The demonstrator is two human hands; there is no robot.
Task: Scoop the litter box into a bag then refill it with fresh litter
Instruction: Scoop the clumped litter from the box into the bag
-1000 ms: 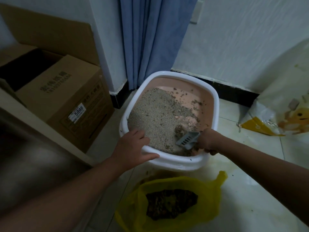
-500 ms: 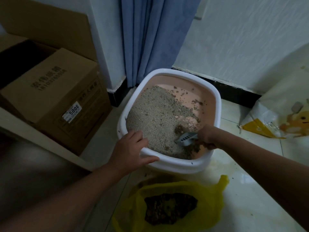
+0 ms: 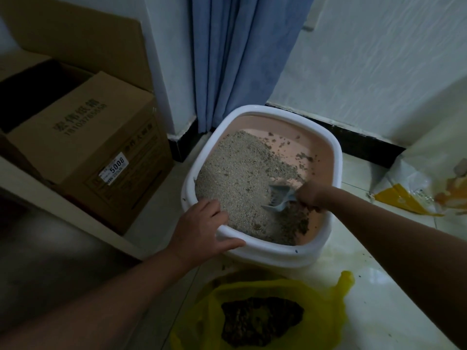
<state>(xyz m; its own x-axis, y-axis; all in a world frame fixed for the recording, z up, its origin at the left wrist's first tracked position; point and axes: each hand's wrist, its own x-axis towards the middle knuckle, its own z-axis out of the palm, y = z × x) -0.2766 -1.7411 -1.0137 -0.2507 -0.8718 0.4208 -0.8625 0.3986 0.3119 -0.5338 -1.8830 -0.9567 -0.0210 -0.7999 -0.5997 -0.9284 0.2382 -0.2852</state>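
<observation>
A pink litter box with a white rim (image 3: 337, 157) stands on the tiled floor, tilted toward me. Grey litter (image 3: 235, 173) is heaped on its left side, and bare pink bottom shows at the back right. My left hand (image 3: 199, 231) grips the near left rim, thumb outside and fingers inside. My right hand (image 3: 309, 198) holds the handle of a grey-blue slotted scoop (image 3: 278, 198), whose blade digs into the litter near dark clumps (image 3: 295, 223). In front of the box lies an open yellow bag (image 3: 323, 311) with dark scooped waste (image 3: 260, 319) inside.
A cardboard box (image 3: 96, 147) sits on the left behind a pale board edge (image 3: 63, 213). A blue curtain (image 3: 235, 54) hangs behind the litter box. A white and yellow litter sack (image 3: 414, 190) leans against the wall at right. Stains mark the floor near the box.
My right hand has pushed the scoop farther from me and turned it, so its blade now points left into the litter heap. My left hand stays on the rim.
</observation>
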